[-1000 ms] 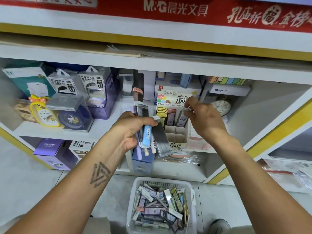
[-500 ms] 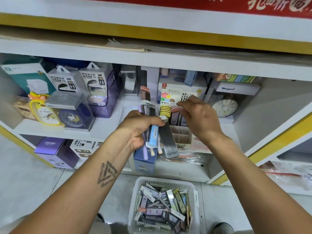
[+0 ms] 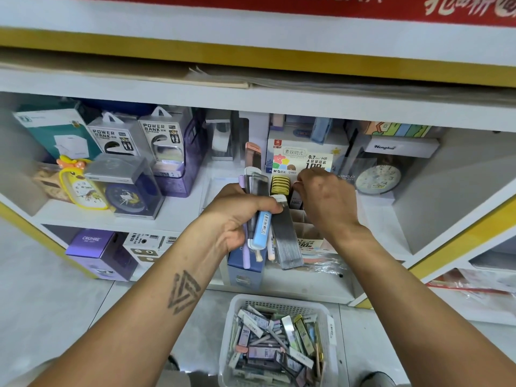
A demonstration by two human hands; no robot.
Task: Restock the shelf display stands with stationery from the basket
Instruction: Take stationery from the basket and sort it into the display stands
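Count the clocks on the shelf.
3: a yellow clock at left, a dark blue clock boxed beside it, a pale round clock at right. Others may be hidden.

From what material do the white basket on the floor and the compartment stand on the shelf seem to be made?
The white basket looks like moulded plastic: glossy, with a perforated grid wall. The compartment stand appears to be matte cardboard: thin brown dividers, printed front.

My arms are bare, no sleeves, no watch or rings. My left forearm (image 3: 156,297) carries a dark tattoo (image 3: 183,291) of nested triangles. My right forearm (image 3: 418,297) is unmarked.
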